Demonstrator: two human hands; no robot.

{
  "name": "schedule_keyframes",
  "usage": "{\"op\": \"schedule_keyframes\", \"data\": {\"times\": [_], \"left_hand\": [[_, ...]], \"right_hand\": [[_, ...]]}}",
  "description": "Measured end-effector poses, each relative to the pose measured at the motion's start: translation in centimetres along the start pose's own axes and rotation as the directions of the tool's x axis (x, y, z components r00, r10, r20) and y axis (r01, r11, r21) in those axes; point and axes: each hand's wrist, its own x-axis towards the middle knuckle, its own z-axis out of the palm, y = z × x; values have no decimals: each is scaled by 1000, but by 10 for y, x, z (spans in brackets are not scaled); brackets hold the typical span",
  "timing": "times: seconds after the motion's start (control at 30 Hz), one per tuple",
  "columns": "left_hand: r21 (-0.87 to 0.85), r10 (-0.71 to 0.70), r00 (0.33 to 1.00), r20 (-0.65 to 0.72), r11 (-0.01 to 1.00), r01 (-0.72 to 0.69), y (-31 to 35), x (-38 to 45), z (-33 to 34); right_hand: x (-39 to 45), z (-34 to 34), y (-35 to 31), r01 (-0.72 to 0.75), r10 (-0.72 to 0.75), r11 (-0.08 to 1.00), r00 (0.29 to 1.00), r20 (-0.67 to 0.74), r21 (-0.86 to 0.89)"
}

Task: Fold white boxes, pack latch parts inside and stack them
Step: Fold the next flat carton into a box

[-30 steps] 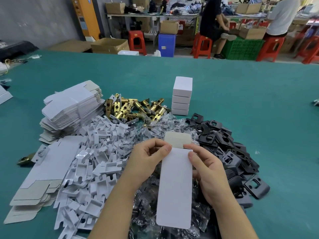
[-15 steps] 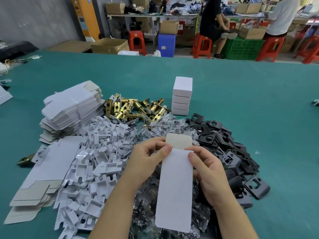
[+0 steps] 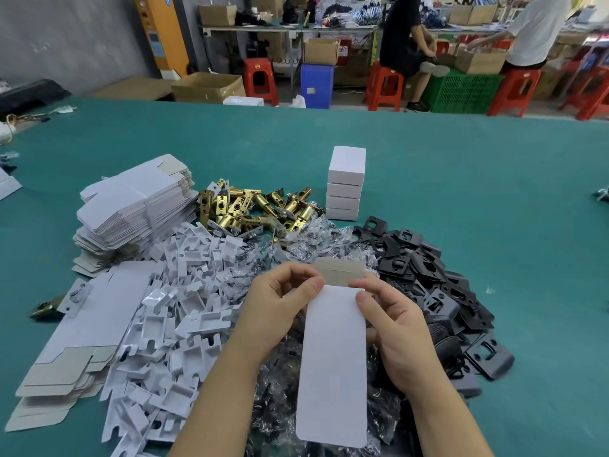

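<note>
one flat white box blank [image 3: 333,367], grey-brown flap [image 3: 341,271] uppermost

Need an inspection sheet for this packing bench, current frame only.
Surface: teal table, covered in front of the person.
Job's things: flat box blank held upright; four-box stack; flat blank stacks; brass latches; black plates; white inserts.
Clutter: crinkled plastic bags under the hands.
Grip: left hand and right hand pinch the blank near its top flap.
Cables: nothing seen clearly.
Surroundings: red stools, cardboard boxes, green crate, two people seated.
</note>
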Motion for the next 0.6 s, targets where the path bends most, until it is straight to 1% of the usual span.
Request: {"op": "schedule_keyframes", "data": {"times": [0.07,0.1,0.17,0.23,0.33,0.4,0.47,0.6], "left_hand": [[-22,16,1000,-19,1000,-16,2,-1,1],[-41,-2,1000,-23,999,1,2,-1,2],[-60,-32,999,-1,998,32,1,0,2],[-67,-22,999,42,997,25,2,0,2],[-27,16,998,64,1000,-14,4,0,2],[5,12,998,59,1000,-13,6,-2,3],[43,-8,999,50,999,5,6,-4,4],[58,-79,996,39,995,77,8,-5,4]], "right_hand": [[0,1,0,24,-24,1000,1000,-13,7],[0,2,0,35,-34,999,999,-18,18],[1,3,-1,32,-32,999,999,-25,32],[0,3,-2,28,-27,999,999,-25,27],[-2,3,-3,39,-39,999,999,-21,9],[-3,4,-3,40,-41,999,999,-31,-27],[-3,7,-3,44,-45,996,999,-13,-79],[-5,10,-1,75,-73,988,997,24,-133]]}}
